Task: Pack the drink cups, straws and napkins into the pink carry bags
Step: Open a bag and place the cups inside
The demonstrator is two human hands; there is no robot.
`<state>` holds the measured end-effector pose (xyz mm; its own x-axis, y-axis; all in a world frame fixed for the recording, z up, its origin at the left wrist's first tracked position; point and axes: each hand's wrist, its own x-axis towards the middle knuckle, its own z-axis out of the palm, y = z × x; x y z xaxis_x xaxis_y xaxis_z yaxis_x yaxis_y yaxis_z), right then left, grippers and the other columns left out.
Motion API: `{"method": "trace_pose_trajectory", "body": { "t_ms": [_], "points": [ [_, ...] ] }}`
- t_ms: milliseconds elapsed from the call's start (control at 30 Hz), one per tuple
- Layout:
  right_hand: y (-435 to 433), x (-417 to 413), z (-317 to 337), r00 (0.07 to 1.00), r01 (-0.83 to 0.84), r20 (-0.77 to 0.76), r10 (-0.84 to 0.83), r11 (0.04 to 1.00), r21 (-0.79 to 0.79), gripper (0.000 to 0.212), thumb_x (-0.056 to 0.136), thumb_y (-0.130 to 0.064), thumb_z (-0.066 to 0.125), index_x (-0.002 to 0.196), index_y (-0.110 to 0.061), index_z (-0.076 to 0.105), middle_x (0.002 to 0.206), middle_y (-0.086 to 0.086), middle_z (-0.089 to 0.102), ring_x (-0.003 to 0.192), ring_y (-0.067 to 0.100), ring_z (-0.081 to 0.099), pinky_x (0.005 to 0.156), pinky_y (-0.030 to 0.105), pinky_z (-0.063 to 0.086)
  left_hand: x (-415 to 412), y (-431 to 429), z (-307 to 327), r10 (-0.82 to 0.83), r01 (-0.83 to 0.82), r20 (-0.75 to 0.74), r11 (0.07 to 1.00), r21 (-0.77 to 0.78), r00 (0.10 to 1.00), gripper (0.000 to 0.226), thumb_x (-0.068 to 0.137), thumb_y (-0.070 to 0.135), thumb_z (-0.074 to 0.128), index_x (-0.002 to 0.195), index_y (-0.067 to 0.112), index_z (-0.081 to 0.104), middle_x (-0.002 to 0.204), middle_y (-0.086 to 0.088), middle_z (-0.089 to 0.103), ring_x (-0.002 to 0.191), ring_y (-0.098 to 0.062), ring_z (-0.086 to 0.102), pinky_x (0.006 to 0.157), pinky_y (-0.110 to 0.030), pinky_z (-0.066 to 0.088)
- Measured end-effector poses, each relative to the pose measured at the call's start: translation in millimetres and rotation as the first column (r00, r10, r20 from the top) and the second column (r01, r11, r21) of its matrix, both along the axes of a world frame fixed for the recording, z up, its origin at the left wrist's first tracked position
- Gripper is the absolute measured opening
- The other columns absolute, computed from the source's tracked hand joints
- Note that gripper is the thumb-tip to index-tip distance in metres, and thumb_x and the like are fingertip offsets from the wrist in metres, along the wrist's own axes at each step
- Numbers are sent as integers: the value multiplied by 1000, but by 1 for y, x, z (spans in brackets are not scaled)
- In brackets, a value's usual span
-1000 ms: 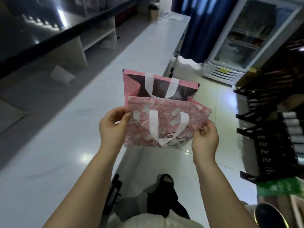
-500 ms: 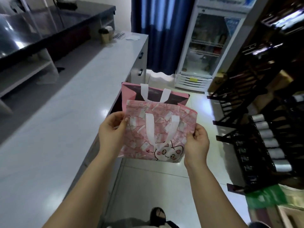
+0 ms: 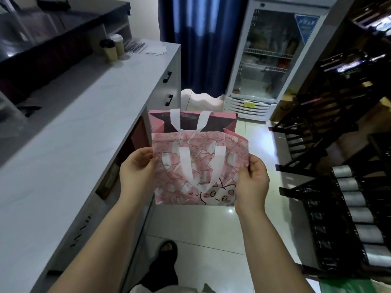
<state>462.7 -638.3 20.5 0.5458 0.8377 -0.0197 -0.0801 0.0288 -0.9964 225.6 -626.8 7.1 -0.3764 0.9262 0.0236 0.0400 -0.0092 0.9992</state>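
I hold a pink carry bag (image 3: 196, 166) with white handles and a cat print in the air over the floor, just right of the counter. My left hand (image 3: 137, 172) pinches its left edge and my right hand (image 3: 251, 182) pinches its right edge. The bag's mouth is pulled open, showing a dark inside. At the counter's far end stand two drink cups (image 3: 111, 49), with straws (image 3: 135, 46) and white napkins (image 3: 156, 50) lying beside them.
The long white counter (image 3: 69, 149) runs along my left, with drawers at its end. A glass-door fridge (image 3: 273, 58) and blue curtain stand ahead. Dark wooden racks (image 3: 330, 111) holding bottles (image 3: 357, 212) line the right. My foot (image 3: 167, 248) is on the tiled floor.
The view has swung up and forward, bringing the cups, straws and fridge closer. My hands keep the same hold on the bag, which now hangs more upright.
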Motion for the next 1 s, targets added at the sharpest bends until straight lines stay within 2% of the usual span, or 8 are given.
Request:
{"method": "trace_pose_trajectory", "body": {
  "t_ms": [167,300,400,467,533,633,800,1000],
  "points": [
    [85,-5,3,999,29,18,-29,999,21,25,95,-12,55,95,-34,67,98,-13,72,94,10,69,76,29,58,-1,95,-1,-39,37,41,998,48,998,19,79,30,71,97,27,74,96,0,75,92,-23,72,83,-50,59],
    [179,-28,18,999,9,37,-12,997,77,27,96,-13,54,93,-37,67,96,-16,72,93,8,68,70,22,56,-16,192,11,-16,7,88,994,107,996,16,78,33,71,94,32,73,92,5,75,87,-15,73,74,-36,60],
    [257,-58,35,999,-35,36,32,994,105,28,96,-12,54,92,-37,66,97,-15,72,96,12,68,80,33,59,-42,270,29,42,-58,114,988,144,993,18,83,17,70,89,34,73,89,6,75,87,-16,72,70,-25,57],
    [309,-80,47,995,-97,37,92,986,139,30,96,-12,55,91,-39,67,99,-12,73,98,15,68,89,46,56,-67,317,42,95,-118,139,979,168,986,25,85,8,68,86,33,74,89,3,75,87,-19,71,73,-27,55],
    [356,-101,55,989,-150,23,148,973,176,32,95,-8,57,93,-37,69,100,-9,74,99,18,68,93,50,54,-92,351,52,145,-171,138,966,195,980,30,85,4,67,84,34,74,86,4,75,84,-15,70,73,-26,55],
    [412,-128,58,969,-237,-26,246,953,189,31,95,-5,57,95,-32,71,104,-4,74,101,18,68,95,48,53,-124,386,55,222,-238,99,952,195,970,31,86,2,67,85,33,73,84,7,75,80,-10,70,69,-22,55],
    [498,-170,60,915,-376,-77,396,907,193,29,94,-1,57,96,-27,71,101,-1,74,97,19,70,92,46,55,-163,421,47,360,-368,83,919,139,929,19,86,-3,67,96,12,72,91,-7,74,85,-22,69,83,-41,58],
    [591,-243,51,763,-608,-92,639,759,233,24,94,-1,57,99,-22,67,101,-2,73,97,15,68,86,33,55,-206,458,46,620,-616,44,764,192,783,26,87,-1,67,91,24,73,88,3,75,85,-15,70,80,-32,58]
  ]
}}
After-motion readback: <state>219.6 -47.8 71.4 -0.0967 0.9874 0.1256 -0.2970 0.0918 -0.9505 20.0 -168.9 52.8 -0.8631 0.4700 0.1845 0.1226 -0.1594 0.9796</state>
